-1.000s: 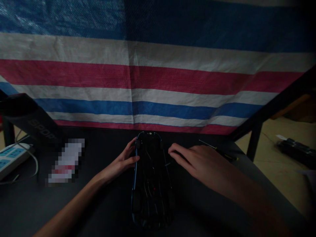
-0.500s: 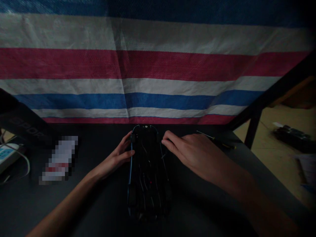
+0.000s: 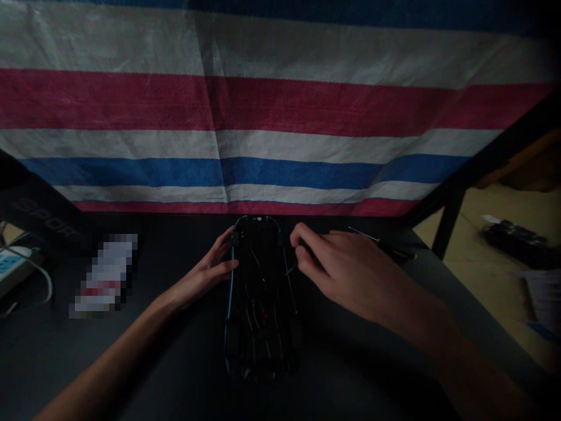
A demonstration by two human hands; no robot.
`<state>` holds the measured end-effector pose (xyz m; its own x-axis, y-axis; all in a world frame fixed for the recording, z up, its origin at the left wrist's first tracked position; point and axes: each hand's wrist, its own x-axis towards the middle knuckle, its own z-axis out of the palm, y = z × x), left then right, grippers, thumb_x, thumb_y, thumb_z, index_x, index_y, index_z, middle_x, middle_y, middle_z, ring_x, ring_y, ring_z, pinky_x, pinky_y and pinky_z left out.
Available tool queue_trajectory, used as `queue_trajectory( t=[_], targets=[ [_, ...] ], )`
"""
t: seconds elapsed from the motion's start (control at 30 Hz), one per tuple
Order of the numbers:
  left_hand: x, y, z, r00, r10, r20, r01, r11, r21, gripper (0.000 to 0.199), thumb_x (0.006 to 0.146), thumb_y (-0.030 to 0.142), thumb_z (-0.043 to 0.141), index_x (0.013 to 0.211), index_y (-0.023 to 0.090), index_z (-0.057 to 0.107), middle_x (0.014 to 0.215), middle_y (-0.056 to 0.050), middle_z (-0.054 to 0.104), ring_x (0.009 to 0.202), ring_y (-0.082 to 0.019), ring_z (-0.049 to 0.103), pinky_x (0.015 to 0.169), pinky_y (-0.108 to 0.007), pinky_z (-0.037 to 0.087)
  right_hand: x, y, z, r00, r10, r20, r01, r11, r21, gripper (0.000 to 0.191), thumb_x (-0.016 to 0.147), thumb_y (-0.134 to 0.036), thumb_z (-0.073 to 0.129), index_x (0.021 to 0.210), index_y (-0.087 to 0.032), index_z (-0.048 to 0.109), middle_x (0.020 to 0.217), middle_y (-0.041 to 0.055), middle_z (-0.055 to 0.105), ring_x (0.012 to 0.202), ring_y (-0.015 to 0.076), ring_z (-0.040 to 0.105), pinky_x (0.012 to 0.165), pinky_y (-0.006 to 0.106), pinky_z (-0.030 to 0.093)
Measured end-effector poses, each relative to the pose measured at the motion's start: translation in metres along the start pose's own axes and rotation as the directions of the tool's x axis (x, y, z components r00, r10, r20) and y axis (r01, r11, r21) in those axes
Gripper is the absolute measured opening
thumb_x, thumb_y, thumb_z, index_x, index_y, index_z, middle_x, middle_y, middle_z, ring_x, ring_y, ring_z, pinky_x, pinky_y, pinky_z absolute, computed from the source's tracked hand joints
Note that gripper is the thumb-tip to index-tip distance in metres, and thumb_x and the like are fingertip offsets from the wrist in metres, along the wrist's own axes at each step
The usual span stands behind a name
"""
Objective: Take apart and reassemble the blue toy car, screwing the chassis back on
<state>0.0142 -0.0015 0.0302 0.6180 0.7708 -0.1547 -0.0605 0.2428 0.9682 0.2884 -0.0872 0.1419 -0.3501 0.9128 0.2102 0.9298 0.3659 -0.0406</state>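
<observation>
A dark toy car (image 3: 263,292) lies with its underside up on the black table, its long side pointing away from me. My left hand (image 3: 210,270) grips its left edge near the far end, thumb on the rim and fingers partly hidden beyond it. To the right of the car, my right hand (image 3: 322,254) has its fingers curled together; a thin dark piece shows at the fingertips, too dim to make out. A screwdriver (image 3: 397,252) with a thin metal shaft lies behind my right hand, partly covered by it.
The black table (image 3: 175,374) ends at a striped sheet (image 3: 280,105). A blurred-out item (image 3: 107,272) and a white power strip (image 3: 17,263) with a cable are on the left. Beyond the right edge, a dark object (image 3: 517,240) lies on the floor.
My right hand has risen slightly off the car's edge, its fingers more curled. The whole view has shifted a little; my left hand keeps its place on the car.
</observation>
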Motion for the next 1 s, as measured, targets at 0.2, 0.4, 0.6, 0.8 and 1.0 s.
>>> queue_trajectory(
  t=[0.2,0.4,0.6,0.8,1.0],
  targets=[
    [-0.0002,-0.0002,0.0007,1.000,0.018,0.002,-0.018,1.000,0.001,0.078,0.096,0.033,0.067,0.161,0.048,0.027,0.172,-0.002,0.028,0.150,-0.035,0.039,0.118,-0.052,0.042,-0.0004,0.0002,0.0021,0.990,-0.141,0.027,0.140,0.989,0.036,0.018,0.107,-0.030,0.046,0.120,-0.026,0.058,0.086,0.0001,0.074,0.072,0.0181,0.069,0.063,0.031,0.039],
    [0.0003,0.0010,0.0033,1.000,0.000,-0.014,0.000,1.000,-0.008,0.080,0.095,0.034,0.069,0.161,0.047,0.026,0.172,-0.002,0.029,0.150,-0.035,0.040,0.116,-0.051,0.044,-0.0009,-0.0036,0.0004,0.999,-0.020,0.031,0.022,0.998,-0.052,0.023,0.107,-0.034,0.042,0.116,-0.022,0.060,0.068,-0.0002,0.068,0.056,0.0195,0.065,0.054,0.032,0.033],
    [0.0005,-0.0029,0.0002,1.000,0.020,-0.023,-0.020,0.999,0.028,0.078,0.096,0.035,0.067,0.161,0.048,0.026,0.172,-0.003,0.029,0.150,-0.036,0.040,0.118,-0.054,0.041,-0.0035,0.0044,0.0007,0.986,-0.166,0.020,0.159,0.968,0.194,0.022,0.102,-0.023,0.050,0.123,-0.026,0.058,0.101,0.0018,0.077,0.081,0.0169,0.073,0.069,0.029,0.047],
    [0.0013,-0.0023,0.0002,0.999,0.029,-0.019,-0.028,0.999,0.021,0.080,0.095,0.035,0.069,0.162,0.046,0.026,0.170,-0.004,0.032,0.151,-0.036,0.038,0.120,-0.053,0.039,-0.0028,-0.0020,0.0000,0.999,-0.023,0.045,0.024,0.999,-0.021,0.023,0.108,-0.037,0.042,0.112,-0.023,0.060,0.065,-0.0014,0.067,0.055,0.0183,0.064,0.054,0.030,0.033],
    [0.0004,-0.0007,0.0022,1.000,0.015,-0.022,-0.015,1.000,-0.017,0.080,0.094,0.033,0.070,0.161,0.046,0.028,0.169,-0.005,0.034,0.148,-0.036,0.042,0.118,-0.054,0.041,-0.0020,0.0004,0.0011,0.991,-0.137,-0.002,0.134,0.964,0.229,0.022,0.103,-0.022,0.050,0.124,-0.023,0.052,0.109,0.0044,0.075,0.091,0.0188,0.073,0.076,0.030,0.049]
  ],
)
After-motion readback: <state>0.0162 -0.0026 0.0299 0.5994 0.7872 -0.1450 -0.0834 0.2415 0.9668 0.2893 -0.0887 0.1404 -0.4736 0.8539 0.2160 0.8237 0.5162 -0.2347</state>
